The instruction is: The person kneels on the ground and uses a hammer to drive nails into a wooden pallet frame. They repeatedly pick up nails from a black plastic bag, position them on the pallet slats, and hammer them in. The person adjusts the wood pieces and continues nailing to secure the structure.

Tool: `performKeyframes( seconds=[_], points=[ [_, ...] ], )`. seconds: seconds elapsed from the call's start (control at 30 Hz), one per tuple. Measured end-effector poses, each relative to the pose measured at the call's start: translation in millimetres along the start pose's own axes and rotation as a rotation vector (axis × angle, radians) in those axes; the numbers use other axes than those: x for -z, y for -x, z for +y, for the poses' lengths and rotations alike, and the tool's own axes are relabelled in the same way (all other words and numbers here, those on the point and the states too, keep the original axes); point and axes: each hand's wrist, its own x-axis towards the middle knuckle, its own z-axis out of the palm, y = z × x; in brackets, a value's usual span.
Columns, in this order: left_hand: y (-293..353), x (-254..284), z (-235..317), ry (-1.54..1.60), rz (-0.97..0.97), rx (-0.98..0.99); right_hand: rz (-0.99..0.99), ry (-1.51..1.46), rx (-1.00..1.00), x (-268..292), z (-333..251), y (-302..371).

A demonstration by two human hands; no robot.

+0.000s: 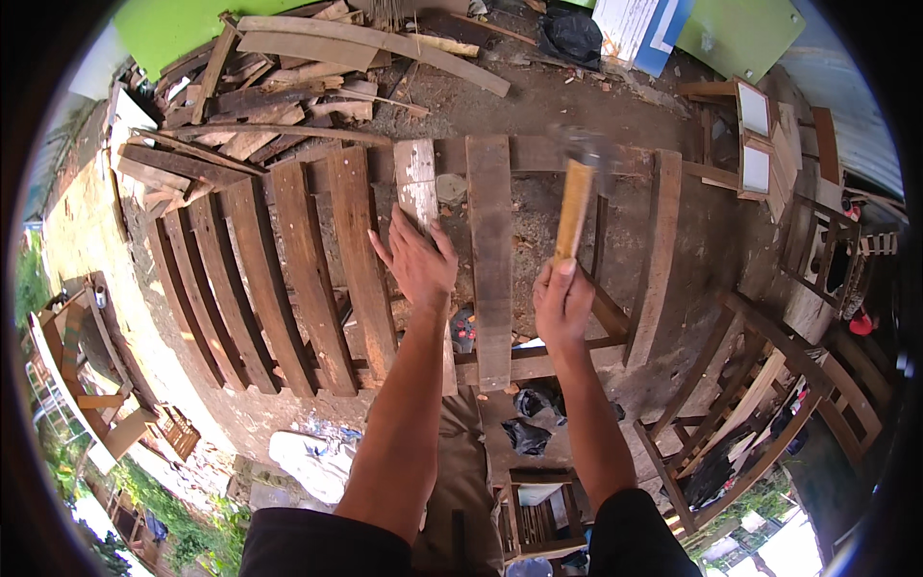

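Note:
A slatted wooden frame (pixel 492 260) lies across the ground before me, its brown slats running away from me over two long rails. My left hand (pixel 423 260) rests with fingers spread on a slat with peeling white paint (pixel 416 178), near the middle of the frame. To its right, my right hand (pixel 564 300) is closed around the wooden handle of a hammer (pixel 574 212). The hammer is raised, and its head, blurred by motion, appears over the far rail. A wider gap between slats lies beneath it.
Scrap boards (pixel 279 106) are heaped at the far left. Wooden chairs or frames stand to the right, including a slatted one (pixel 750 385). Black plastic bags (pixel 527 436) and a white sack (pixel 312 464) lie close to me. A small slatted wooden chair (pixel 540 524) stands at the bottom.

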Motion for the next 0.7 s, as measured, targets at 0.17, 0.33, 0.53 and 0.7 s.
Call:
performKeyframes(
  seconds=[0.17, 0.33, 0.53, 0.7],
  points=[
    [-4, 5, 6, 0.016, -0.014, -0.019, 0.048, -0.248, 0.509, -10, 34, 6],
    [-6, 4, 6, 0.021, -0.011, -0.002, -0.082, 0.107, -0.213, -11, -5, 7],
    [-4, 6, 8, 0.010, -0.043, 0.001, -0.072, 0.237, 0.101, -1, 39, 1],
    [0, 8, 4, 0.011, -0.041, 0.017, -0.056, -0.006, 0.031, -2, -4, 17]
  ],
)
